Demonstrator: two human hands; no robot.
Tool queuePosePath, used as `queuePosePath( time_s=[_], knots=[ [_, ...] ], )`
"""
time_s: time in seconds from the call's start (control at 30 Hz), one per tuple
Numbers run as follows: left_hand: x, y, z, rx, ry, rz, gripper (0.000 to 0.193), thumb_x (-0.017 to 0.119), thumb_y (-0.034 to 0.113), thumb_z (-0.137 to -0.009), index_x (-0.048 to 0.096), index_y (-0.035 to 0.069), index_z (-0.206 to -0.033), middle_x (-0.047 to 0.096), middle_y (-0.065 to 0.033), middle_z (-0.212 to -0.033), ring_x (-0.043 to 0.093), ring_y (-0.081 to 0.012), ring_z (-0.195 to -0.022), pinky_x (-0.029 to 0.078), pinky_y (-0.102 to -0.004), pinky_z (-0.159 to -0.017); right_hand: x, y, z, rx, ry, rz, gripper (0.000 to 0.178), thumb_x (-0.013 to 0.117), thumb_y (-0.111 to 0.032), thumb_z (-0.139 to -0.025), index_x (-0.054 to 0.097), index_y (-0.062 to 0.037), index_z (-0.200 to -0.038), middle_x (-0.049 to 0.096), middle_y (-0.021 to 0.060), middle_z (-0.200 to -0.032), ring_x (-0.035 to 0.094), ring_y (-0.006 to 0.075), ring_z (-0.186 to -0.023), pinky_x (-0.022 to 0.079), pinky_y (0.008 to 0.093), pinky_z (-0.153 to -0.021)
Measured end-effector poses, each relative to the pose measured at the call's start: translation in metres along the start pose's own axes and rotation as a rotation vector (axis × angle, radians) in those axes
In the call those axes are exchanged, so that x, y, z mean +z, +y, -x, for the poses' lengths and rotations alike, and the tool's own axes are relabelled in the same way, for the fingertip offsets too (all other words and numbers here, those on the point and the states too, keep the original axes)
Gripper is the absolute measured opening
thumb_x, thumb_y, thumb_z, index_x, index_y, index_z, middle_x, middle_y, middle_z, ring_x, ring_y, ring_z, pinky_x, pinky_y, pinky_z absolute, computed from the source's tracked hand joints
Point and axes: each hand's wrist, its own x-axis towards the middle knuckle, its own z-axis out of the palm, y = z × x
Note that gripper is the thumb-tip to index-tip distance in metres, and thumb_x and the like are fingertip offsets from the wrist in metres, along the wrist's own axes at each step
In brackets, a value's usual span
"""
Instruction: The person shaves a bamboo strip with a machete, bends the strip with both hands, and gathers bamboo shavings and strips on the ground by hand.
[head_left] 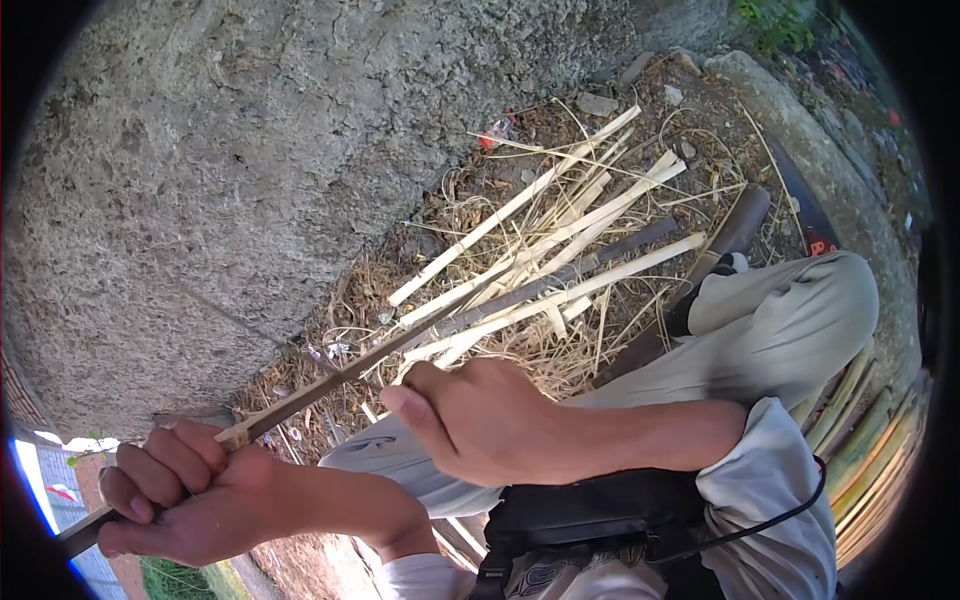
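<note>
My left hand is closed round a long split bamboo strip, brown on its side with a paler edge. The strip slants from the lower left corner up past my right hand toward the heap on the ground. My right hand is a closed fist just on the near side of the strip, thumb pointing left. Whatever lies inside that fist is hidden. Beyond both hands, pale split bamboo strips lie crossed over one another, with a darker stick among them.
A rough grey stone wall rises at the left and back. Thin shavings litter the soil. A saw with an orange-marked handle lies at the right, near a thick dark pole. Bamboo poles lie beside my bent knee.
</note>
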Motion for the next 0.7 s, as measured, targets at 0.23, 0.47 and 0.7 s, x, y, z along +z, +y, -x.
queuePosePath(
  time_s=[0.23,0.47,0.7],
  knots=[
    [-0.010,-0.011,-0.010,0.008,0.003,0.003,0.045,0.038,0.045,-0.099,0.033,0.015,-0.066,0.019,0.0049,-0.051,0.010,-0.0052,-0.041,0.008,-0.0222,-0.037,0.023,0.042,-0.004,0.085,0.026,-0.031,0.044,0.036,-0.032,-0.100,0.059,0.0018,-0.084,0.053,0.0187,-0.050,0.056,0.0397,-0.049,0.047,0.0481,-0.052],
    [-0.012,-0.002,-0.004,-0.017,-0.148,0.134,0.045,0.040,0.044,-0.098,0.032,0.016,-0.065,0.018,0.0054,-0.052,0.009,-0.0051,-0.040,0.008,-0.0214,-0.037,0.008,-0.030,0.002,-0.246,0.126,0.017,0.042,0.043,-0.031,-0.100,0.055,0.0009,-0.073,0.042,0.0105,-0.037,0.047,0.0312,-0.031,0.037,0.0426,-0.032],
    [-0.018,-0.001,-0.005,-0.104,-0.352,0.309,0.045,0.040,0.042,-0.098,0.031,0.016,-0.062,0.018,0.0052,-0.051,0.010,-0.0054,-0.040,0.009,-0.0220,-0.038,0.018,0.050,-0.014,-0.047,0.213,0.052,0.044,0.047,-0.032,-0.098,0.056,0.0033,-0.073,0.041,0.0103,-0.037,0.047,0.0303,-0.031,0.038,0.0422,-0.034]
  ],
)
